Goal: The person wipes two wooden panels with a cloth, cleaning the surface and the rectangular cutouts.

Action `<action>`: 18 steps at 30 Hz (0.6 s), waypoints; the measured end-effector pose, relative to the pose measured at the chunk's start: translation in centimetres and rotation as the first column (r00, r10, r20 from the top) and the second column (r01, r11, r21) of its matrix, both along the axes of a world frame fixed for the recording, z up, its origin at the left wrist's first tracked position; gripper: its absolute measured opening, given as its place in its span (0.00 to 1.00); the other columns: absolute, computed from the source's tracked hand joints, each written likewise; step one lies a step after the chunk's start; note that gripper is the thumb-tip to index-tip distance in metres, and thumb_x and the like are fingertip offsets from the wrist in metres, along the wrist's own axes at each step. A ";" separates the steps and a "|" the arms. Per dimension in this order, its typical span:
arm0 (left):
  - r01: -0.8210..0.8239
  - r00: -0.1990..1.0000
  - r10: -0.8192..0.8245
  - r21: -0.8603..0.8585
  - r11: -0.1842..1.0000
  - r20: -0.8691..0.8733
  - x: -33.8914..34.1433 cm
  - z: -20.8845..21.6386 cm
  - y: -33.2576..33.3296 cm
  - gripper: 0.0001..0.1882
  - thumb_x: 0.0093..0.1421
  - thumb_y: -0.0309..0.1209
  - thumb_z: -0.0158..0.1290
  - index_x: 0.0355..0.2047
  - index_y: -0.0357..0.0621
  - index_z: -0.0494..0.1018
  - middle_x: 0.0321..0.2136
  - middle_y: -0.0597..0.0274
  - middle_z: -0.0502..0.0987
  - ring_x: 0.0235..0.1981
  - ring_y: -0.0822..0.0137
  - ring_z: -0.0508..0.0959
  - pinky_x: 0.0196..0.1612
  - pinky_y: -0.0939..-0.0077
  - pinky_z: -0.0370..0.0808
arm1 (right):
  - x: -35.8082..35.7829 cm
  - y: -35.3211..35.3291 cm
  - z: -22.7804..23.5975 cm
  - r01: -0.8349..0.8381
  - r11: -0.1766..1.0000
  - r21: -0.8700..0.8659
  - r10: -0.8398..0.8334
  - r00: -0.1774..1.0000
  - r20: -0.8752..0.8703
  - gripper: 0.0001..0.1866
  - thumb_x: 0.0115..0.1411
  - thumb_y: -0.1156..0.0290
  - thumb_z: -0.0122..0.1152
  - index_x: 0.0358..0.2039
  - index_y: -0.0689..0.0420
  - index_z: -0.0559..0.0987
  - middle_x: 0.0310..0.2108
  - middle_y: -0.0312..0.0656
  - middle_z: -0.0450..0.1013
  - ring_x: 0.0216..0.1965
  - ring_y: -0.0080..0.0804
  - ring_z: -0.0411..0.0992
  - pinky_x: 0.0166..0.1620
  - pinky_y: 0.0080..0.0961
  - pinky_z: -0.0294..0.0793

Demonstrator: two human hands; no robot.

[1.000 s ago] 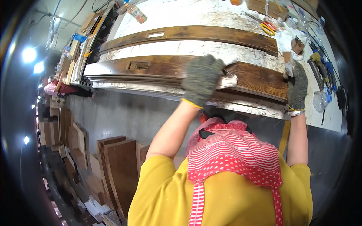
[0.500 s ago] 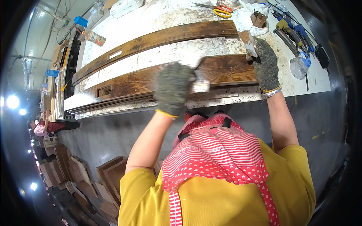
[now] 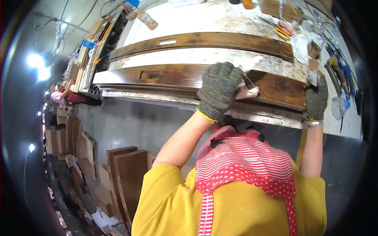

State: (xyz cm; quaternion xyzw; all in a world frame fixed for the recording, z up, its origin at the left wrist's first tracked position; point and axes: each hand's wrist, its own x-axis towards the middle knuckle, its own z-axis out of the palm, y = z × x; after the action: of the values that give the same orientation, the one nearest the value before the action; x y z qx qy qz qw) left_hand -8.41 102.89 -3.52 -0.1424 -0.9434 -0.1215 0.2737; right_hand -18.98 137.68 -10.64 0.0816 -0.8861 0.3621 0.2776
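Observation:
My left hand [image 3: 220,90], in a dark knitted glove with a yellow cuff, lies over a white cloth [image 3: 248,93] on the top brown wooden board [image 3: 277,88]. The cloth bunches out beside its fingers. That board lies on a stack of similar ones along the table's near edge and has a rectangular slot toward its left end. At the board's right end is my right hand [image 3: 317,98], gloved alike, its fingers closed round a small brown-and-pale piece [image 3: 313,72] that sticks up past them. The exact kind of this piece is unclear.
Behind the stack lies another slotted brown board [image 3: 232,40] on the stained white table [image 3: 189,24]. Scissors [image 3: 282,32], clamps [image 3: 339,74] and a clear bottle [image 3: 338,108] are at the right. A labelled bottle [image 3: 146,19] stands far left. Panels [image 3: 130,177] lean below; another person [image 3: 73,97] is beyond.
The view has turned, so table and boards sit further right in the picture. My left hand, blurred before, now shows sharply on the cloth. The piece at my right hand has tipped more upright.

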 end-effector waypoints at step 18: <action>-0.373 0.918 0.397 -0.376 0.848 -0.015 6.6 -5.5 -33.4 0.10 0.53 0.33 0.57 0.37 0.52 0.74 0.35 0.58 0.73 0.40 0.54 0.74 0.41 0.55 0.68 | -2.0 -3.0 -5.1 -0.024 0.463 -0.886 0.184 0.980 0.070 0.21 0.68 0.73 0.54 0.61 0.61 0.71 0.57 0.44 0.71 0.56 0.34 0.70 0.59 0.31 0.72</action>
State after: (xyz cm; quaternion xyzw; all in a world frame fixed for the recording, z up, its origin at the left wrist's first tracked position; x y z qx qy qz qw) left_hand -1.80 69.48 -9.02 0.0042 -0.9666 0.1119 0.2306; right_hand -21.03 134.72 -15.73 -0.0476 -0.5851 0.7876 0.1874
